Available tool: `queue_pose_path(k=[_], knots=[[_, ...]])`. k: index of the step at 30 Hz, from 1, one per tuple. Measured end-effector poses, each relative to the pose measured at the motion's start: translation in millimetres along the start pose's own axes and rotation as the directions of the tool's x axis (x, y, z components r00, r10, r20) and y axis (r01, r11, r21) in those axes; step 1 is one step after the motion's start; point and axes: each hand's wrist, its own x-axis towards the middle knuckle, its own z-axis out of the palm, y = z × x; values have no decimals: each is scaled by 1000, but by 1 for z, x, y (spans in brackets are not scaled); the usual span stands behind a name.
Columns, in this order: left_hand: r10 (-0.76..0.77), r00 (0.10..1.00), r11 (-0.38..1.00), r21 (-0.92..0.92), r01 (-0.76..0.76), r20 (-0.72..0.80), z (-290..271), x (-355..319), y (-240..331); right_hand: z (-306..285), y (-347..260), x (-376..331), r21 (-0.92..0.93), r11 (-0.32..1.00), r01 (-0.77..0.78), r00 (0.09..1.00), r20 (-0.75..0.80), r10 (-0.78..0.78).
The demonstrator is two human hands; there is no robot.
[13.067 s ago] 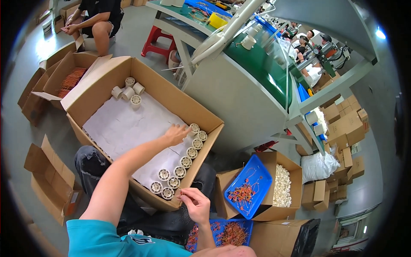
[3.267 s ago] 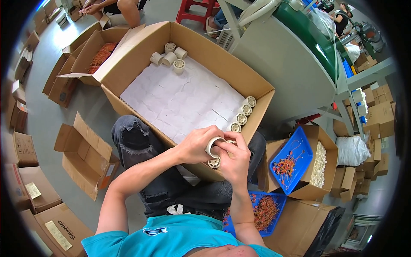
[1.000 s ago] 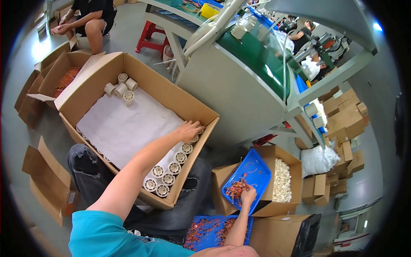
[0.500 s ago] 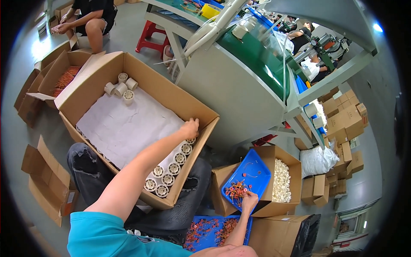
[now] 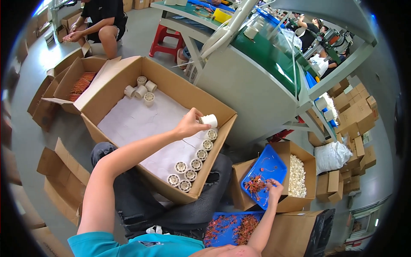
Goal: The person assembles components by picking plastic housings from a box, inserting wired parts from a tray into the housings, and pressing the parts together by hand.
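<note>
My left hand (image 5: 188,125) grips a white plastic cylinder (image 5: 209,121), tilted on its side above the right part of a large cardboard box (image 5: 160,186). Below it, several white cylinders with slotted round ends (image 5: 196,164) stand along the box's right wall on a sheet of white paper (image 5: 141,118). A few more cylinders (image 5: 141,91) sit in the far left corner. Over a blue tray (image 5: 276,160), my right hand (image 5: 275,188) has its fingers pinched together beside a pile of red-wired small parts (image 5: 255,184). What lies between those fingertips is too small to make out.
A second blue tray (image 5: 235,216) with more wired parts lies near my legs. To the right stands a carton of cream-coloured pieces (image 5: 297,175). Beyond the box is a grey and green machine (image 5: 257,85); a person (image 5: 105,23) sits far left. An opened carton (image 5: 64,180) lies at left.
My left hand has come up from the box's right wall and moved left, now with a white cylinder in it. My right hand stays at the tray's wired parts. The whole view has shifted.
</note>
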Motion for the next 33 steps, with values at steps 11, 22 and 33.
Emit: queue_pose_path(k=[11,22,33], knots=[[-20,870,632,-668,393,492,-33,-117,41,6,-35,11,-643,717,270,889,-120,-441],[-21,927,691,-665,284,374,-30,-138,24,12,-114,-21,-541,735,409,605,-442,-663],[-3,901,821,-514,250,434,-25,-146,17,26,-39,-2,-621,755,211,923,-128,-364]])
